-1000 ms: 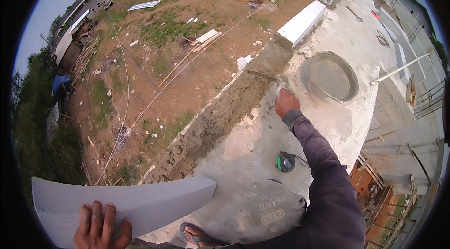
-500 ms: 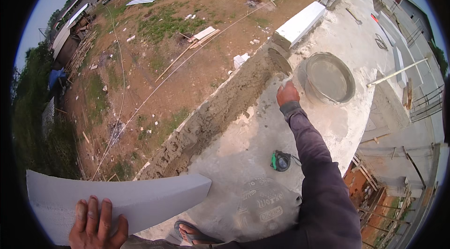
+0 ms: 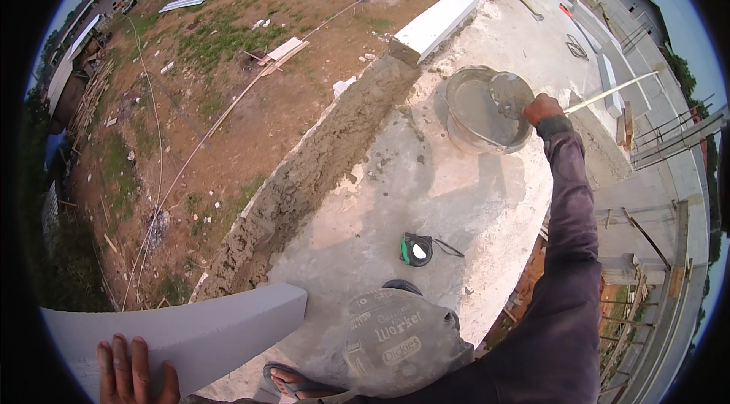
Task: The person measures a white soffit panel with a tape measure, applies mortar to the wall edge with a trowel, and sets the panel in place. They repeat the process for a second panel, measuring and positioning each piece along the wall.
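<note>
My right hand (image 3: 543, 109) is closed at the rim of a round bucket (image 3: 465, 133) of wet grey mortar. It grips a trowel (image 3: 505, 97), whose mortar-coated blade lies over the mix inside; the handle is mostly hidden by my fist. At the lower left, my left hand (image 3: 135, 372) grasps a long pale grey concrete block (image 3: 220, 324), fingers laid across its face and thumb apart. What supports the block is out of sight. A rough strip of fresh mortar (image 3: 304, 176) runs along the slab's left edge, up to a white block (image 3: 437, 24) set at its far end.
A black and green tape measure (image 3: 417, 250) lies on the concrete slab (image 3: 487, 214) before my knee. The slab's left edge drops to bare ground (image 3: 198, 92); another drop with timber lies right. A hammer-like tool (image 3: 530, 9) and pale stick (image 3: 612, 92) lie farther off.
My right hand has carried the trowel from the far end of the mortar strip rightward into the bucket. The view has shifted; my left hand stays on the block.
</note>
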`<state>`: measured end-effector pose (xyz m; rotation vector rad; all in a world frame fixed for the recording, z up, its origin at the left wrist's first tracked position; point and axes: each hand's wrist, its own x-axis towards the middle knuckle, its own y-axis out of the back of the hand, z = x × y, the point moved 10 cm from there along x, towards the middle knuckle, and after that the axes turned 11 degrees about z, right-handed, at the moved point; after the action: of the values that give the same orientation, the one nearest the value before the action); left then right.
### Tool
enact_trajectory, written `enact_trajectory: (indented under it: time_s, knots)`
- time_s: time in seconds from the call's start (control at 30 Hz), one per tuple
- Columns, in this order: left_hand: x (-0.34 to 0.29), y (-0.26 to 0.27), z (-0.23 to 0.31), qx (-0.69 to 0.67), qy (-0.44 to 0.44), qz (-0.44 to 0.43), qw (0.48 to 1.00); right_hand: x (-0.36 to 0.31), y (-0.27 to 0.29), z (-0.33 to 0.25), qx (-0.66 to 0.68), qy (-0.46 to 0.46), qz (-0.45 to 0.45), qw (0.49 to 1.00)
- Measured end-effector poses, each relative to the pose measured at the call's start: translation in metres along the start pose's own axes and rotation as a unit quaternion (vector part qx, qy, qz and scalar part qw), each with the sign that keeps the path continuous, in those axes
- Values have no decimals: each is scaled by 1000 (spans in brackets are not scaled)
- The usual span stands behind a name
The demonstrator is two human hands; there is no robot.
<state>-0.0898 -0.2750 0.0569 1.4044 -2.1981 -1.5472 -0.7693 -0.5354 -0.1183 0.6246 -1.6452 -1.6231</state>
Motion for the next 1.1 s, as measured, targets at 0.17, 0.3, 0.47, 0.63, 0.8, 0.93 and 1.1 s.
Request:
enact_trajectory:
  time_s: [0.17,0.3,0.47,0.63,0.8,0.93,1.1]
  knots:
    - [-3,4,2,-11,-2,-3,1000,30,-48,7,-26,7,-80,996]
    - [1,7,2,-28,1,15,999,42,-79,-17,-69,41,-84,993]
    - [-3,4,0,-40,9,-3,999,12,-125,-17,133,5,-343,930]
    - [-3,-1,-3,-36,9,9,999,-22,-111,5,463,-165,-373,787]
    - [-2,-1,-4,-45,20,20,999,-27,-58,-41,507,-121,-347,780]
    - [-5,-4,-3,-33,18,-15,999,-27,-29,-102,536,-55,-323,778]
    - [-11,-6,-3,4,28,-20,999,-5,-31,-152,460,5,-252,852]
